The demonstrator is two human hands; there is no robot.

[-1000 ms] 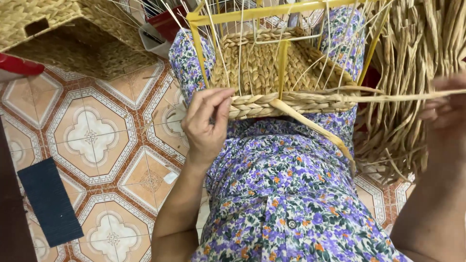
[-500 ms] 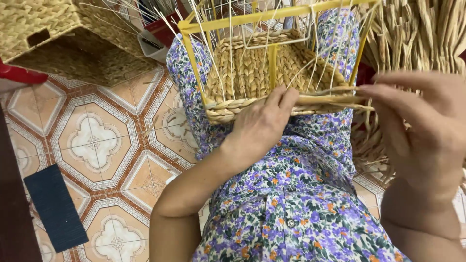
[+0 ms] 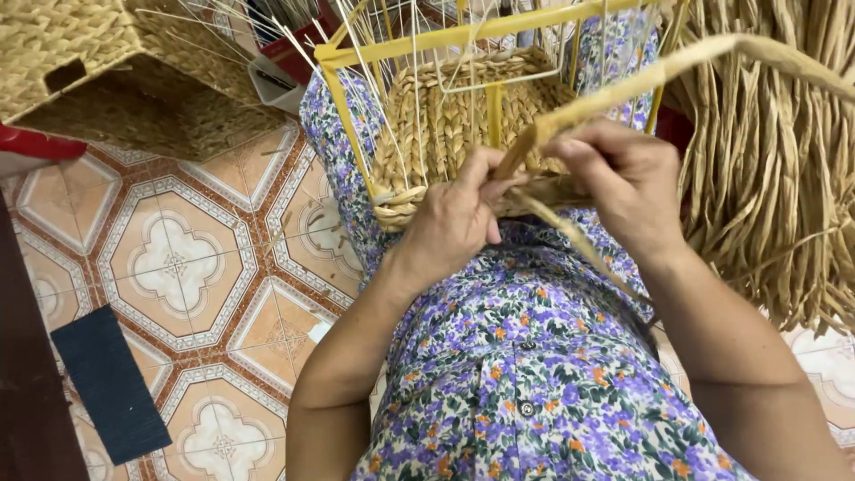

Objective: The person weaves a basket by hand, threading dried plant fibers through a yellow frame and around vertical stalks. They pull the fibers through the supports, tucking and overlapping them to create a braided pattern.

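A yellow wire frame [image 3: 419, 40] rests on my lap with a half-woven straw basket [image 3: 445, 116] inside it, thin white spokes sticking up. My left hand [image 3: 459, 218] presses on the braided rim at the frame's near edge. My right hand [image 3: 623, 178] pinches a flat tan straw strand [image 3: 695, 58] that arcs up and away to the right; another end of strand hangs down over my flowered dress [image 3: 534, 356]. Both hands meet at the basket's near rim.
A finished woven basket [image 3: 98, 71] lies on its side at the upper left. A thick bundle of dried straw [image 3: 775, 178] hangs at the right. Patterned floor tiles [image 3: 178, 258] and a dark mat [image 3: 107, 387] lie at the left.
My right hand has come in from the right edge to the basket rim, bringing the strand with it. My left hand slid right along the rim. The view has moved closer.
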